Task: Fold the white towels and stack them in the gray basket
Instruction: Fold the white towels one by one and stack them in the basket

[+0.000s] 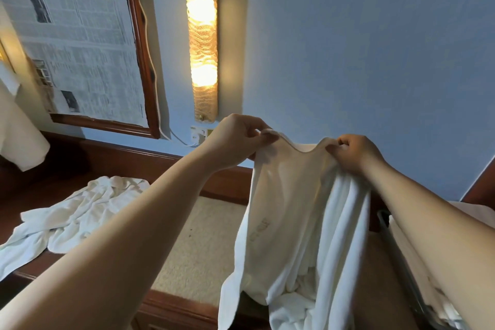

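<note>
Two hands hold one white towel [294, 209] up by its top edge: the left hand [235, 139] and right hand [356, 153] each pinch it. A second towel [77, 209] lies crumpled on the wooden desk [67, 163]. Beyond, one wall lamp [202, 40] glows.

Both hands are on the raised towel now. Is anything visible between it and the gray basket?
The left hand and right hand pinch the top edge of the white towel, which hangs freely. A gray rim at lower right may be the basket, mostly hidden by the right forearm and towel, so the path cannot be judged.
</note>
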Demonstrator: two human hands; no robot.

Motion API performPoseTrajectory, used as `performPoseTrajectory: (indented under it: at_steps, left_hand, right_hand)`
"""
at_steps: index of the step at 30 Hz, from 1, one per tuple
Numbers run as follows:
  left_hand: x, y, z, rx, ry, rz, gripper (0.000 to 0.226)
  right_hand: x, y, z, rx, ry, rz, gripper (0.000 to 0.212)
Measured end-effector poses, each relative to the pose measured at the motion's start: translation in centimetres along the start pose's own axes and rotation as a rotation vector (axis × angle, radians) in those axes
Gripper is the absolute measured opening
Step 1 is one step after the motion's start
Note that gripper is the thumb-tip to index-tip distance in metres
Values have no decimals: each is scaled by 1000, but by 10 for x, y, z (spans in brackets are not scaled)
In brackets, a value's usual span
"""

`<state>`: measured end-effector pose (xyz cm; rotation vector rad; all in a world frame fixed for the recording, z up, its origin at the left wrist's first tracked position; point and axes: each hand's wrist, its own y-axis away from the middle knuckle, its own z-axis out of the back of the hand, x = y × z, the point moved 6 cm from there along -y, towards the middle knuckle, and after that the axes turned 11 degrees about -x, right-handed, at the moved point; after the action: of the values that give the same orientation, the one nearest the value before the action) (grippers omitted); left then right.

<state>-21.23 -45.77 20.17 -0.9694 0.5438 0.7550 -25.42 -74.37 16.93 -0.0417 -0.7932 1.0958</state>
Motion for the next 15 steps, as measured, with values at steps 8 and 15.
performPoseTrajectory:
  at_steps: [8,15]
  left_hand:
    - [9,-8,-6,-20,-71,-1,22]
    - [16,-15,-10,-23,-23,46,23]
  right_hand:
    - [-6,0,-1,-34,-35,-54,34]
    - [-17,-4,3,-57,-81,-107,28]
